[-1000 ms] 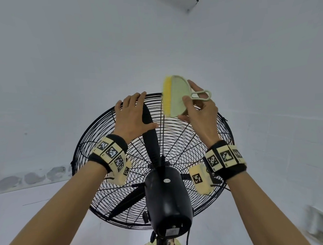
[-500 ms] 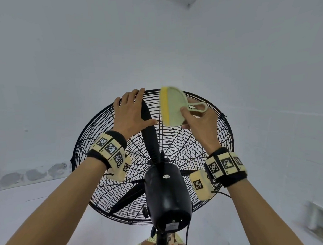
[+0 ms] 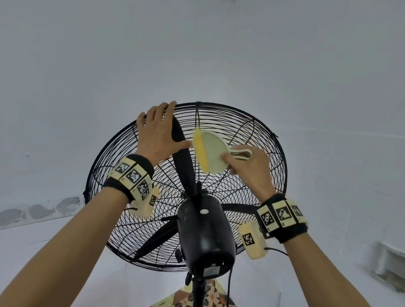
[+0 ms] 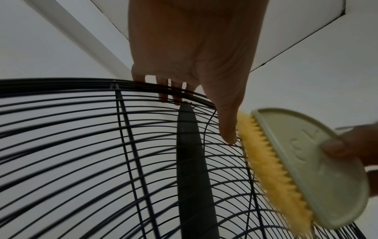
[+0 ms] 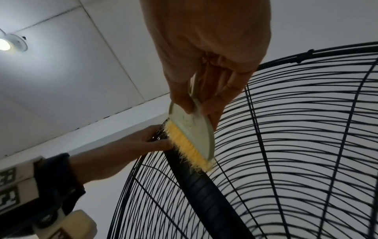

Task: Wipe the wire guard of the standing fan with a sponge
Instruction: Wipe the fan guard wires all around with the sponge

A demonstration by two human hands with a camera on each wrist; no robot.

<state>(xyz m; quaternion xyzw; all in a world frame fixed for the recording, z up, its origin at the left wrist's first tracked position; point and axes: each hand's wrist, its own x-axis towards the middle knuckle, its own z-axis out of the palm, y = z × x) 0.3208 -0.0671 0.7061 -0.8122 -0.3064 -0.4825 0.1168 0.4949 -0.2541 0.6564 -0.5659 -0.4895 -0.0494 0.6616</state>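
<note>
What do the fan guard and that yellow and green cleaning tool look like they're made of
Wire guard: thin metal wire, seemingly painted black, judging by its fine rigid rings and spokes. Sponge: its pale green back looks like moulded plastic, smooth with a raised mark and a loop handle; the yellow edge looks like soft, frayed fibre or foam, hard to tell which. The right hand pinches it.

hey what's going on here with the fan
A person is cleaning a black standing fan's wire guard. The left hand rests on the guard's top rim, fingers hooked over it. The right hand pinches a pale green sponge by its plastic back, its yellow edge against the upper wires.
</note>
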